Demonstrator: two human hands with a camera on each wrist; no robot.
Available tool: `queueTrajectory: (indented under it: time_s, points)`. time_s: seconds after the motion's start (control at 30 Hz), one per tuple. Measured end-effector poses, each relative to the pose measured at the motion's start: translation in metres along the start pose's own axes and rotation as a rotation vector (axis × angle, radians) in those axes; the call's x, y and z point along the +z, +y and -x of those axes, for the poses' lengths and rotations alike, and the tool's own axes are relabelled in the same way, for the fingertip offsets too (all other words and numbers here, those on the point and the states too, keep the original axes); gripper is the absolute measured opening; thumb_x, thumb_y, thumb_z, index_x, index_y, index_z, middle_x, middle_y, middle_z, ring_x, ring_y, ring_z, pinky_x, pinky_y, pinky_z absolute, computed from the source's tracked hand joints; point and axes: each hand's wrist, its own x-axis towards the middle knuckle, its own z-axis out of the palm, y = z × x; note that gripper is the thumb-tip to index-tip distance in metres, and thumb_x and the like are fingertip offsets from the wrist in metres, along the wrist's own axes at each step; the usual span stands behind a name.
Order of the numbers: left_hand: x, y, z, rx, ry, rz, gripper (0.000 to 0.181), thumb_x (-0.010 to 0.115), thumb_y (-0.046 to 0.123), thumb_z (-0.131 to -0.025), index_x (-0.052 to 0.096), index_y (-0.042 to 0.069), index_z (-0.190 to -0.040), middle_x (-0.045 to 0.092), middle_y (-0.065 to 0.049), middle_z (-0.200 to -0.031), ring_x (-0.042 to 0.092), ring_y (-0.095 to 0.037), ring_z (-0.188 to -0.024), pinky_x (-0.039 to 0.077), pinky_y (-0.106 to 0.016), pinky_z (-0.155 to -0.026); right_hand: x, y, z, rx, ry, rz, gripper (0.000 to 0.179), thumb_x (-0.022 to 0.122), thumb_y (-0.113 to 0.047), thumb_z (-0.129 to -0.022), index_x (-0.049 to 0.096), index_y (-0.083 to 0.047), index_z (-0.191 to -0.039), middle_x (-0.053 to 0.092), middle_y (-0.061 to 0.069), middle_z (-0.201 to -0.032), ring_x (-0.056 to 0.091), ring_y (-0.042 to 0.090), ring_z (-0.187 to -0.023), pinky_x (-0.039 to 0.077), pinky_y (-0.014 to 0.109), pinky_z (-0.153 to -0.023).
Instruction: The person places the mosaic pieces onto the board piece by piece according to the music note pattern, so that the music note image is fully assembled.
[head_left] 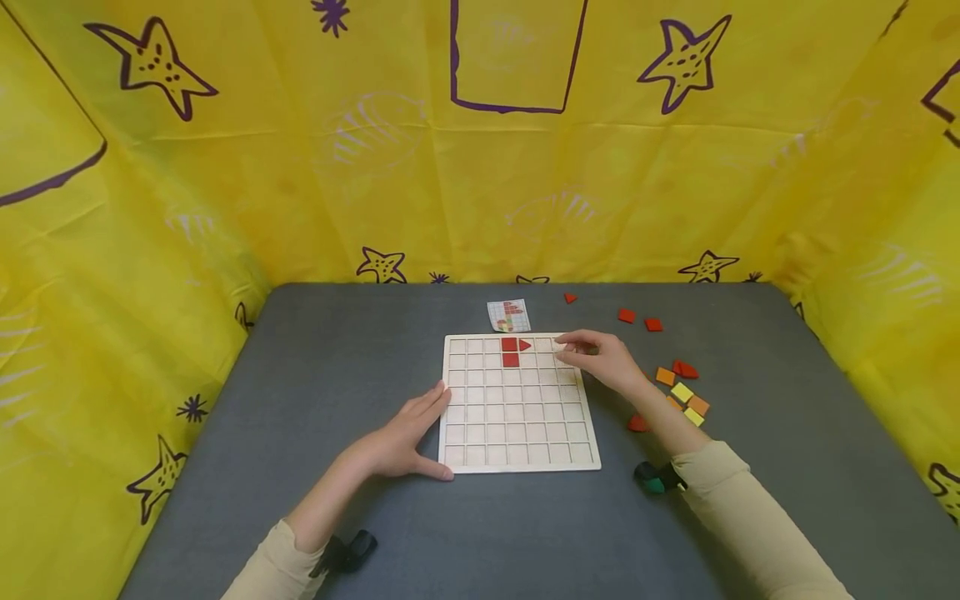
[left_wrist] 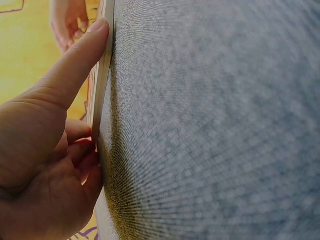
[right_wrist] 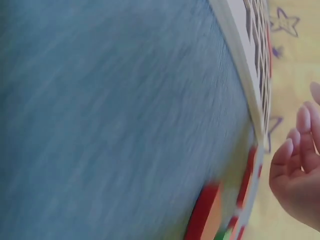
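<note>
A white grid board [head_left: 517, 433] lies on the dark table. Two red square tiles [head_left: 511, 360] and a red triangle tile [head_left: 524, 345] sit in cells near its top edge. My left hand [head_left: 401, 435] rests against the board's lower left corner, fingers along the left edge and thumb at the front edge; the left wrist view shows the thumb [left_wrist: 75, 67] touching the rim. Over the board's upper right corner hovers my right hand [head_left: 603, 362], fingers loosely bent. Nothing shows between those fingers in the right wrist view, where the hand [right_wrist: 300, 165] is partly cut off.
Behind the board lies a small printed pattern card [head_left: 508, 316]. Loose tiles are scattered right of it: a red triangle [head_left: 571, 297], red squares [head_left: 626, 315], orange [head_left: 665, 376] and yellow [head_left: 682, 392] ones. My right forearm partly covers some. A yellow curtain [head_left: 480, 183] surrounds the table.
</note>
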Motion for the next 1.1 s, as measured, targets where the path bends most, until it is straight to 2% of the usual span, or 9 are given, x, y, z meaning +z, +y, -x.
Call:
queueTrajectory:
  time_s: [0.27,0.5,0.8,1.1]
  points:
    - [0.001,-0.002,0.000,-0.002,-0.001,0.001,0.115,0.084,0.045,-0.073,0.016,0.001,-0.155,0.008,-0.017,-0.162,0.011,-0.038,-0.145,0.023,-0.055,-0.110,-0.039,0.021,0.027,0.082,0.051,0.013,0.040,0.074,-0.031,-0.088,0.067,-0.007,-0.121,0.065,0.010,-0.103,0.054,0.022,-0.084,0.045,0.027,-0.065]
    - [0.001,-0.003,0.000,-0.004,0.002,0.011,0.114,0.084,0.044,-0.073,0.016,0.001,-0.155,0.008,-0.017,-0.162,0.011,-0.038,-0.145,0.023,-0.055,-0.110,-0.063,0.033,0.044,0.101,0.074,0.209,0.043,0.071,-0.036,-0.090,0.067,-0.007,-0.121,0.067,0.013,-0.110,0.057,0.026,-0.095,0.047,0.034,-0.074]
    - [0.001,-0.002,0.000,-0.026,-0.005,0.000,0.115,0.084,0.045,-0.073,0.016,0.004,-0.156,0.007,-0.014,-0.163,0.011,-0.035,-0.146,0.023,-0.053,-0.111,-0.073,0.046,0.054,0.095,0.085,0.354,0.045,0.075,-0.036,-0.086,0.069,-0.003,-0.116,0.066,0.015,-0.107,0.056,0.025,-0.086,0.044,0.036,-0.070]
    - [0.002,-0.003,-0.001,-0.023,-0.008,-0.002,0.115,0.084,0.046,-0.073,0.016,0.004,-0.156,0.006,-0.014,-0.163,0.011,-0.035,-0.146,0.023,-0.053,-0.111,-0.071,0.049,0.055,0.076,0.104,0.441,0.040,0.078,-0.036,-0.083,0.072,-0.003,-0.105,0.066,0.009,-0.093,0.054,0.021,-0.079,0.042,0.035,-0.068]
